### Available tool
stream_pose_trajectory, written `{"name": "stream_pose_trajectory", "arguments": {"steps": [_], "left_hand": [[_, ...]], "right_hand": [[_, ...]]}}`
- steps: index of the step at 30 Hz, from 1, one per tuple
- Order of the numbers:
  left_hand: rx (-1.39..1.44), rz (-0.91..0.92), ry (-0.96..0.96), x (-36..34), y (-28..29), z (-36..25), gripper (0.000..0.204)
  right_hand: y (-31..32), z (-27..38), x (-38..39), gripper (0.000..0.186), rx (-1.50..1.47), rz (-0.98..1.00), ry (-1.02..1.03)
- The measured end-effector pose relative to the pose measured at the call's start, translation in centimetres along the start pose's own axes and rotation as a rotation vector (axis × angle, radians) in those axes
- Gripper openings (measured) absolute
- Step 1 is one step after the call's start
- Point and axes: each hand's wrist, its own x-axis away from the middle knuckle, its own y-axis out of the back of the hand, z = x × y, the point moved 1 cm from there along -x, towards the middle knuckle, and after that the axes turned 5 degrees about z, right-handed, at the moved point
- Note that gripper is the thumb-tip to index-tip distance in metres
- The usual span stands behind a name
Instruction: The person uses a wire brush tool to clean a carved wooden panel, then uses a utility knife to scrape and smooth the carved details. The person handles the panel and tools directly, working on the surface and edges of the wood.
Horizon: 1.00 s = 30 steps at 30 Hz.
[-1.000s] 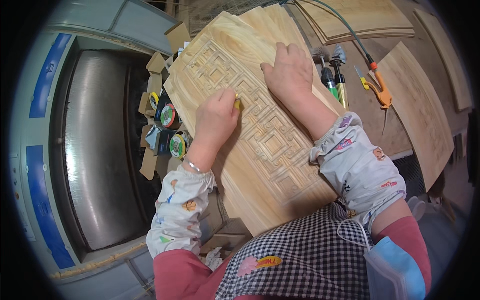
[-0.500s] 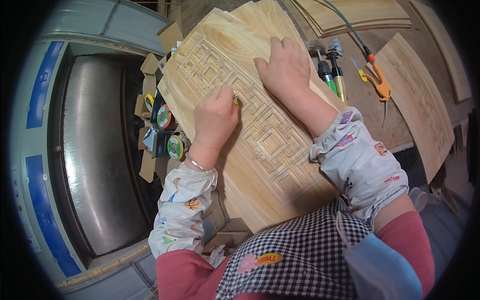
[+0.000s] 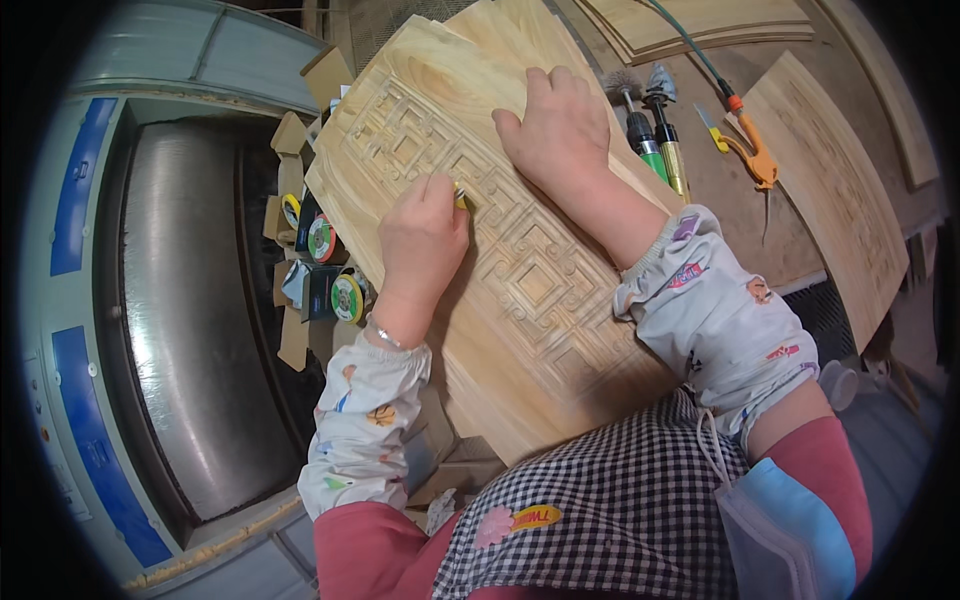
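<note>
As two hands (image 3: 425, 240) (image 3: 562, 130) overlie one carving (image 3: 535, 285), one tool (image 3: 460, 197) seems held

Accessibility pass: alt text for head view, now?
A person's left hand grips a small, mostly hidden yellow item over a carved wooden panel; the right hand rests on it. An orange air gun lies at right.

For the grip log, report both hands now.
Left hand: closed around a small yellow object, mostly hidden, its kind unclear.
Right hand: open, palm down on the stacked pale wooden panels.
</note>
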Motion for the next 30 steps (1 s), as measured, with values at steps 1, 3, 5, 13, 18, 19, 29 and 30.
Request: {"name": "stream_pose_trajectory", "arguments": {"steps": [1,3,5,13,18,19,29,30], "left_hand": [[-0.006,-0.002,0.003,0.4,0.1,0.1,0.017],[0.006,-0.012,-0.009,0.0,0.4,-0.2,0.016],[-0.066,0.049,0.031,0.7,0.6,-0.1,0.017],[0.401,0.009,0.413,0.6,2.3,2.1,0.009],[0.077,0.280,0.244,-0.2,2.4,2.0,0.007],[0.055,0.313,0.227,-0.5,2.6,2.2,0.007],[-0.126,0.109,0.040,-0.9,0.4,1.0,0.012],[-0.149,0.109,0.029,-0.8,0.5,0.8,0.012]], "right_hand": [[0.1,0.1,0.1,0.046,-0.009,0.026,0.000],[-0.1,-0.3,0.2,0.046,-0.019,-0.019,0.010],[-0.1,0.0,0.3,0.047,-0.015,-0.025,-0.001],[-0.2,-0.2,-0.1,0.046,0.020,-0.048,-0.001],[-0.2,0.0,-0.2,0.042,0.001,-0.049,0.011],[-0.2,0.0,-0.1,0.041,-0.004,-0.053,0.007],[0.0,-0.1,0.1,0.045,-0.009,-0.064,-0.004],[0.0,-0.1,0.1,0.045,-0.012,-0.062,-0.005]]}}
